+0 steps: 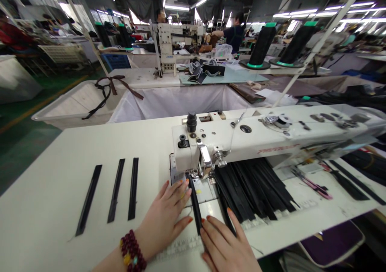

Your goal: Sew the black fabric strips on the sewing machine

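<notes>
A narrow black strip (pixel 195 203) runs from under the presser foot of a white sewing machine (pixel 241 135) toward me. My left hand (pixel 167 209) lies beside the strip with fingers stretched out, its fingertips at the strip's far end near the needle. Flat over the strip's near end rests my right hand (pixel 224 244), fingers extended and touching its edge. To the right of the needle plate, a pile of black strips (pixel 250 191) lies under the machine arm. Three separate black strips (pixel 116 191) are spread on the table to the left.
Scissors with pink handles (pixel 316 188) lie right of the pile. A ruler scale (pixel 177 246) runs along the table's near side. Behind the table stand white-lined bins (pixel 177 101), another sewing machine (pixel 167 48) and black thread cones (pixel 261 44). Other people work farther back.
</notes>
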`<act>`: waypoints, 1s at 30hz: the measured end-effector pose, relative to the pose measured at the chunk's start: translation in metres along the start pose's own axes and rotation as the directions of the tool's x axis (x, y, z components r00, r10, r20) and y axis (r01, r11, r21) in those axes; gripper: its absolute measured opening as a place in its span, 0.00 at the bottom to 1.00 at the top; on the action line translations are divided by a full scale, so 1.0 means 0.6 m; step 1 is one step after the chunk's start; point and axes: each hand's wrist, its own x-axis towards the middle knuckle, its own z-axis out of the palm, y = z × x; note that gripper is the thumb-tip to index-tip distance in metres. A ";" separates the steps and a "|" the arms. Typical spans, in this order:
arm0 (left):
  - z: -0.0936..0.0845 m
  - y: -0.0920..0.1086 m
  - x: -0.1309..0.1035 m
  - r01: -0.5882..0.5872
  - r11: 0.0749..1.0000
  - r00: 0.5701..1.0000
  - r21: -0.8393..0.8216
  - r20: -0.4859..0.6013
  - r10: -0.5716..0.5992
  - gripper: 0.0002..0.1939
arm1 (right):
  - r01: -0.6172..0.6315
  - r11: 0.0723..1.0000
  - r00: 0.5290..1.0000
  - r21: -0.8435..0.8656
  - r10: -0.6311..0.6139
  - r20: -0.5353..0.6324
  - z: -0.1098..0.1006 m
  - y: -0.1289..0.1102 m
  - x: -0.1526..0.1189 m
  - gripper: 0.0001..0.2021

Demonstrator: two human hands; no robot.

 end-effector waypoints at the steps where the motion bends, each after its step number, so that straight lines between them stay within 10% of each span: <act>1: 0.000 -0.003 0.003 0.005 1.000 1.000 -0.001 -0.001 -0.005 0.27 | 0.001 1.000 1.000 0.003 -0.001 0.009 0.001 0.002 0.003 0.13; 30: -0.006 -0.037 0.045 0.053 0.996 0.997 -0.076 -0.057 -0.058 0.17 | 0.028 0.985 0.967 -0.170 0.017 0.253 0.058 0.062 0.114 0.08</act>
